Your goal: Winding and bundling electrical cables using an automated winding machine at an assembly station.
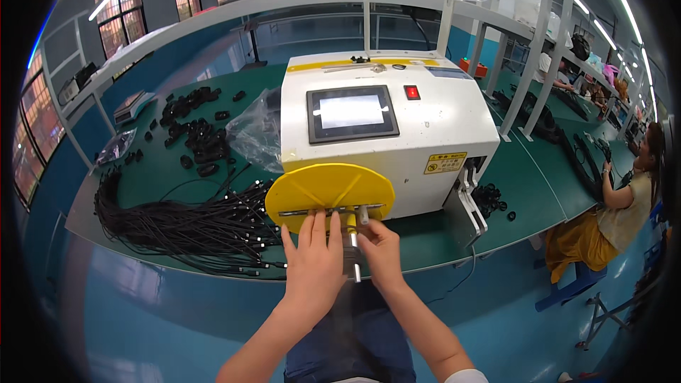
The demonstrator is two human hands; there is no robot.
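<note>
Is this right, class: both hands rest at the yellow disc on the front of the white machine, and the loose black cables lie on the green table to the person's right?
Not quite. The left hand and right hand are at the yellow disc on the white machine, but the black cables lie on the green table to the person's left, as the head view shows.

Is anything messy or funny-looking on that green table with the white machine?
Nothing looks broken or spilled. The black cables lie in a loose, tangled heap left of the yellow disc, and small black coils are scattered behind them beside a crumpled clear bag. The white machine sits straight.
</note>
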